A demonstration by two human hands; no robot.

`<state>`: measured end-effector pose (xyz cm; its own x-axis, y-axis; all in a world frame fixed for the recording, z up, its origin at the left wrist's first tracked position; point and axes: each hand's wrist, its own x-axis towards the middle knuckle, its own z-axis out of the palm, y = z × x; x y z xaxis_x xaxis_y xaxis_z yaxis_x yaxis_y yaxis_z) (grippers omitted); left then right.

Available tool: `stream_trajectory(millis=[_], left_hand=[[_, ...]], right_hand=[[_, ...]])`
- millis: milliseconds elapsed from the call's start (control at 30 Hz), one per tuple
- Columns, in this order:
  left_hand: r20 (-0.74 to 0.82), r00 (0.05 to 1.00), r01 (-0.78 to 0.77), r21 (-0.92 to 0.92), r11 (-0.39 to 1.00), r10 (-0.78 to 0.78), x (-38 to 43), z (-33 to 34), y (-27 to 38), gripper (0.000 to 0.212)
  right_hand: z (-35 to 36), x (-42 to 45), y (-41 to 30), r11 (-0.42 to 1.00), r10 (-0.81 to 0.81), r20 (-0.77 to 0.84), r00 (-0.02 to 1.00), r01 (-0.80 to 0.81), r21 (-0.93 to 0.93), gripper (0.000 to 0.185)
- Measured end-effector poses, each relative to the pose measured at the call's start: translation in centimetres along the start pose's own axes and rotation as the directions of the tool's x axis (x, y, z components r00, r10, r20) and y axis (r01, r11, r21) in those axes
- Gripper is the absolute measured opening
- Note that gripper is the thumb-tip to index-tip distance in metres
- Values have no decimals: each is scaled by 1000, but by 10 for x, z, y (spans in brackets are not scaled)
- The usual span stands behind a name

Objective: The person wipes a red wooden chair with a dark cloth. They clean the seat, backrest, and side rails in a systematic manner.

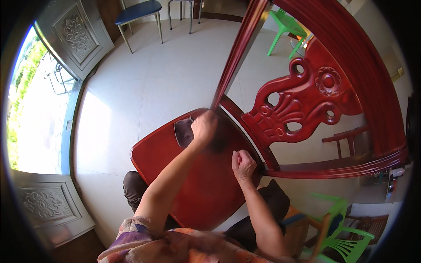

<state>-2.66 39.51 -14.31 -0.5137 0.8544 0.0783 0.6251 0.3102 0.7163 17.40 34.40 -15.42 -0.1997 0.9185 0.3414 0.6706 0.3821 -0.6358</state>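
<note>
A red lacquered wooden chair stands in front of me, its flat seat (197, 187) below my arms and its carved backrest (296, 98) to the right. A dark cloth (184, 131) lies bunched on the seat near the back edge. My left hand (204, 128) is on this cloth beside the foot of a backrest post, fingers curled, slightly blurred. My right hand (244, 164) is curled over the seat's right rear part, with no object visible in it.
An open metal door (79, 36) and a bright doorway are at the left. A blue-seated chair (138, 12) stands at the far wall. Green plastic chairs are at the upper right (286, 24) and lower right (345, 243). A wooden stool or chair (297, 230) is near my right elbow.
</note>
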Motion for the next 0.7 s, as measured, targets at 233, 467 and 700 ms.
stream_trajectory(millis=[233, 467, 700], left_hand=[[135, 989, 97, -242, 966, -65, -69, -36, 7, 27], [167, 926, 376, -512, 772, -339, -18, -37, 44, 40], [161, 736, 564, -683, 464, -658, 50, 29, 51, 51]], right_hand=[[-2, 2, -2, 994, -83, -94, 992, 89, 67, 21], [-2, 1, 0, 1000, -13, -27, 1000, 13, 15, 30], [0, 1, -3, 1000, -19, -10, 1000, 19, 19, 29]])
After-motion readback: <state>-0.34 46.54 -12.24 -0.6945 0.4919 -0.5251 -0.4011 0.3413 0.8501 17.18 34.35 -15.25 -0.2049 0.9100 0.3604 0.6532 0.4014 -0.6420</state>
